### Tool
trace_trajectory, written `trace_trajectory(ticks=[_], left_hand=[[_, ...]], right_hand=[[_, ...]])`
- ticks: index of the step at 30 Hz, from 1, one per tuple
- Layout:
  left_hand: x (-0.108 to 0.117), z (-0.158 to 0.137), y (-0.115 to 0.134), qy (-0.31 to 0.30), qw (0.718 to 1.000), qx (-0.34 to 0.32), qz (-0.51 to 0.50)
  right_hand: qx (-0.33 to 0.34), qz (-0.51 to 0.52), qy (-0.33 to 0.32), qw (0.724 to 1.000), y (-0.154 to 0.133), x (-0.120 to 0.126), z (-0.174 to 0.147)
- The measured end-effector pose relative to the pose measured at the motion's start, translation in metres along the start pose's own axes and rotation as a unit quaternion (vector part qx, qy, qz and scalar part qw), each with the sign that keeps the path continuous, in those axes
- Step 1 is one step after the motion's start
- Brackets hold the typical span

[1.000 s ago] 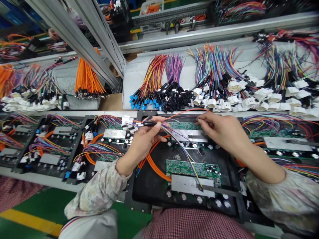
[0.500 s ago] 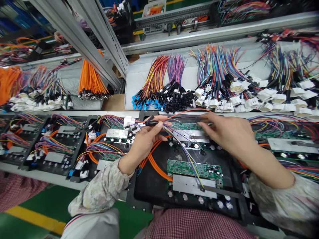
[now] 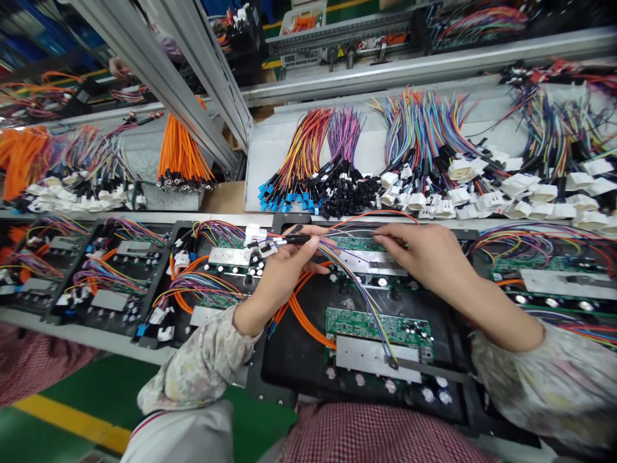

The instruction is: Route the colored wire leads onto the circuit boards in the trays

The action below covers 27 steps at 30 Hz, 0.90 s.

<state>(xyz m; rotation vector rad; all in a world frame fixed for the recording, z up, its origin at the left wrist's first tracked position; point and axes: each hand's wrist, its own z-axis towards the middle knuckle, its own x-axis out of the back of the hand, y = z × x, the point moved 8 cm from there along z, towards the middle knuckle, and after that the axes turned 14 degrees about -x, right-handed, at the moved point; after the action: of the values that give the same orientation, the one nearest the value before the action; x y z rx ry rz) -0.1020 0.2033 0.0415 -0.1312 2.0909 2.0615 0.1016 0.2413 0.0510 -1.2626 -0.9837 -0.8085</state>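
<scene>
My left hand point(image 3: 289, 263) is closed round a wire harness point(image 3: 303, 239), thumb pressed on its black sleeve. White connectors point(image 3: 258, 238) stick out to the left of that hand. From it, loose coloured wires point(image 3: 361, 289) run down and right onto the lower circuit board point(image 3: 380, 328), which has a silver metal plate. My right hand point(image 3: 414, 247) pinches thin wire ends of the harness between thumb and fingertips, above the upper circuit board point(image 3: 357, 244). Both boards lie in a black tray point(image 3: 294, 357). Thick orange cables point(image 3: 308, 328) curve in the tray beside the lower board.
Other trays with wired boards stand left point(image 3: 106, 299) and right point(image 3: 569, 280). Behind lie bundles of wires with blue plugs point(image 3: 284, 196), black plugs point(image 3: 347, 193) and white connectors point(image 3: 520, 186). Orange cables point(image 3: 186, 151) hang near a slanted metal post point(image 3: 144, 77). Another person's checked clothing point(image 3: 38, 366) shows at left.
My right hand has shifted slightly left and its fingertips have come together on thin wires. The left hand still holds the harness. The whole view has moved a little.
</scene>
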Motion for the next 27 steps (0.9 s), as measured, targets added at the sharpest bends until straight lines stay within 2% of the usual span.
trace_trajectory(ticks=[3, 8, 12, 15, 17, 19, 23, 27], left_hand=[[-0.002, 0.0, 0.0, -0.009, 1.0, -0.002, -0.006], [0.0, -0.001, 0.0, -0.006, 1.0, -0.008, 0.014], [0.002, 0.0, 0.002, 0.001, 0.999, -0.016, 0.028], [0.005, 0.0, 0.003, 0.011, 0.999, -0.017, 0.047], [0.005, 0.0, 0.004, 0.014, 0.998, -0.019, 0.052], [0.004, 0.0, 0.003, 0.014, 0.999, -0.021, 0.048], [0.004, 0.001, 0.003, 0.021, 0.998, -0.036, 0.044], [0.007, 0.0, 0.002, 0.032, 0.997, -0.037, 0.054]], right_hand=[[-0.004, -0.023, -0.017, 1.0, 0.0, -0.008, 0.003], [-0.015, -0.03, -0.011, 0.999, 0.0, -0.009, 0.006], [0.006, -0.055, -0.01, 0.998, -0.003, -0.01, 0.006], [-0.005, -0.09, 0.027, 0.996, -0.011, 0.005, -0.001], [-0.009, -0.074, 0.066, 0.995, -0.022, 0.021, -0.01], [0.023, -0.044, 0.073, 0.996, -0.039, 0.029, -0.017], [0.095, -0.027, 0.003, 0.995, -0.067, 0.013, -0.014], [0.079, -0.009, -0.008, 0.997, -0.068, -0.007, 0.006]])
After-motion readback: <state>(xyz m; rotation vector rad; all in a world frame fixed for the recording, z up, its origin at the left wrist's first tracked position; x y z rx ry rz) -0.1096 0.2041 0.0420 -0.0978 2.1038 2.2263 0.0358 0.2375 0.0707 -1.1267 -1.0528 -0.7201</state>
